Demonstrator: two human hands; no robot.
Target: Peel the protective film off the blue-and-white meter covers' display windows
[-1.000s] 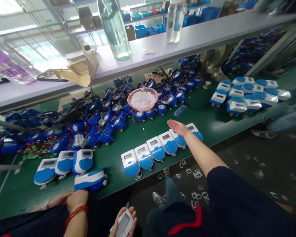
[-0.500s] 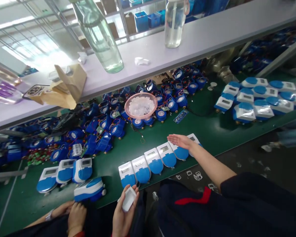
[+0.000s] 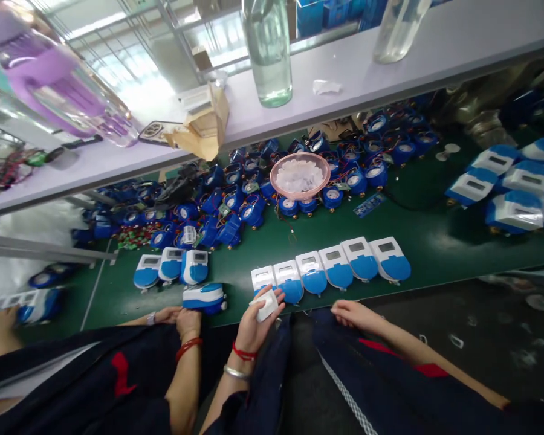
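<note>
Meter row [image 3: 315, 275]: uncovered | right hand [image 3: 352, 314]: withdrawn to bench edge [image 3: 435, 280], grip unclear | left hand [image 3: 254, 329]: gripping white piece [image 3: 266, 306]

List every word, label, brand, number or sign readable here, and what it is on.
No text can be read.
Meter displays in the front row: too small and blurred.
Round dials on the blue units: too small.
Blue circuit board: any markings too small.
White piece in the wearer's left hand: nothing legible.
</note>
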